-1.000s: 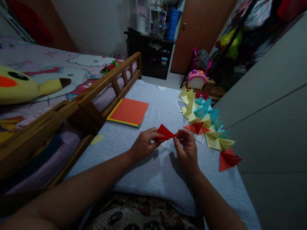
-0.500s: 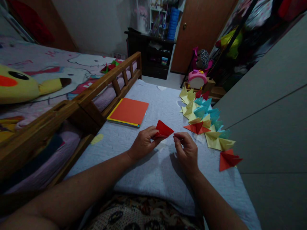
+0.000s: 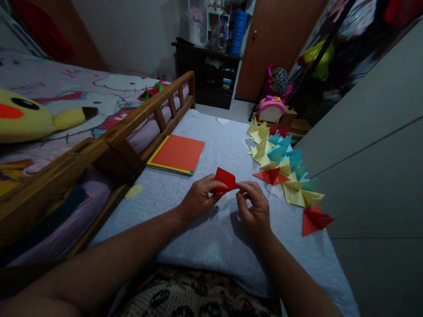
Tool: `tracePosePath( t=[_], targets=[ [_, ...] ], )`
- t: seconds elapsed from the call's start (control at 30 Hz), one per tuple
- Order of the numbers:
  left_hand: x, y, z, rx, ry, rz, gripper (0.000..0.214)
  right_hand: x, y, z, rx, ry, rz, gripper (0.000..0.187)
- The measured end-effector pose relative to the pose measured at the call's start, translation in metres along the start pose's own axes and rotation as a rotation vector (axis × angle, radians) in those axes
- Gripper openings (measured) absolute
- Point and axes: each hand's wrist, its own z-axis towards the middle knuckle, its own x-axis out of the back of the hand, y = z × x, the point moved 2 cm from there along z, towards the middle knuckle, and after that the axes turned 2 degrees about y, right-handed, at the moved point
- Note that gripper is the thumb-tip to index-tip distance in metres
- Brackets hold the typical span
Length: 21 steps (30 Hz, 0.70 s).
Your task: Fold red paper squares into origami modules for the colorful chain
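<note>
My left hand (image 3: pixel 200 196) is closed on a folded piece of red origami paper (image 3: pixel 225 177), pinching its left side between thumb and fingers. A flap of the paper stands up, and its right end looks bent. My right hand (image 3: pixel 256 204) touches that right end with a fingertip, while its thumb stays apart below. Both hands are just above the pale bedsheet (image 3: pixel 198 246). Nearest on the right is a red folded paper piece (image 3: pixel 272 176) with pointed tips.
Yellow, blue and red folded paper pieces (image 3: pixel 279 152) line the right edge. A stack of coloured paper sheets (image 3: pixel 178 154), orange on top, lies at left. Beyond it run a wooden bed rail (image 3: pixel 148 110) and a yellow plush toy (image 3: pixel 26 116). A cabinet wall (image 3: pixel 373 185) stands at right.
My right fingertips have moved slightly left and now touch the red paper's right end. Its pointed right corner has become bent, and the upright flap looks more rounded.
</note>
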Motion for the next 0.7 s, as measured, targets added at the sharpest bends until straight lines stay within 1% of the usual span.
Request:
tracePosePath(
  t=[0.3, 0.5, 0.6, 0.7],
  targets=[
    [0.0007, -0.0028, -0.0007, 0.001, -0.035, 0.032, 0.009, -0.0028, 0.0013, -0.0012, 0.021, -0.051, 0.038, 0.035],
    [0.0034, -0.0016, 0.0016, 0.022, -0.038, 0.015, 0.009, -0.0027, 0.0002, -0.0013, 0.038, -0.08, 0.026, 0.031],
    [0.0039, -0.0001, 0.0029, 0.065, -0.042, -0.018, 0.01, -0.0023, 0.0006, -0.0017, 0.065, -0.092, -0.013, 0.03],
    [0.0035, 0.0006, 0.0026, 0.126, -0.047, -0.055, 0.012, -0.0018, 0.0004, -0.0024, 0.106, -0.097, -0.051, 0.033]
  ],
)
